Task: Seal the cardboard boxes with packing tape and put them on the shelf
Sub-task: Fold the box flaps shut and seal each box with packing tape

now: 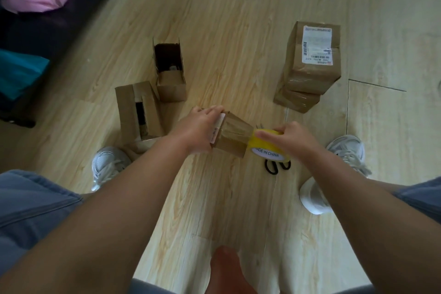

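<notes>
Left hand (199,129): grips small brown cardboard box (232,135), between both hands.
Right hand (290,137): holds yellow tape roll (267,148), touching box end.
Floor (238,31): pale wood planks; black scissors (278,166), probably lying under roll.

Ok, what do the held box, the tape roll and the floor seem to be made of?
The small box in the left hand: brown cardboard, matte, with glossy strips that look like clear tape. The tape roll in the right hand: translucent yellowish plastic film, shiny, on a core with a white printed label. The floor: pale wood-grain planks, probably laminate, possibly wood.
</notes>
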Demonstrator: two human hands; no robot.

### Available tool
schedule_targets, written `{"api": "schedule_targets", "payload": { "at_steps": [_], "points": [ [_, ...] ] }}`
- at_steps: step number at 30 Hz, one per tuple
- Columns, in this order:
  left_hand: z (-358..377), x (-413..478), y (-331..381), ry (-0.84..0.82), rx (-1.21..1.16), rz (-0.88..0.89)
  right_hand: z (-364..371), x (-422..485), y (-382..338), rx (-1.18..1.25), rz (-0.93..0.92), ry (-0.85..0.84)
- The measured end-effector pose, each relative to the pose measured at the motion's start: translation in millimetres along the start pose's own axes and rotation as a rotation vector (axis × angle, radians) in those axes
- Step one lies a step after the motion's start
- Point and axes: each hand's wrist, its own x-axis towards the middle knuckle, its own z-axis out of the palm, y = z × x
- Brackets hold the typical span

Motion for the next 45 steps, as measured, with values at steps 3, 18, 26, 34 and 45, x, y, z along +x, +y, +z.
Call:
{"api": "schedule_targets", "payload": {
  "at_steps": [3,18,26,34,45],
  "points": [
    [2,0,-2,0.002,-0.037,-0.014,-4,4,4,0.003,-0.02,-0.021],
    [7,4,-6,0.009,-0.242,-0.06,-4,14,21,-0.052,0.027,0.049],
    [7,6,8,-0.013,-0.382,-0.041,-2,19,31,-0.148,0.08,0.051],
    [21,16,6,-0.073,-0.542,-0.127,-3,31,32,-0.205,0.115,0.021],
    [26,16,-14,-0.29,-0.884,-0.314,18,41,6,-0.099,0.107,0.012]
  ]
}}
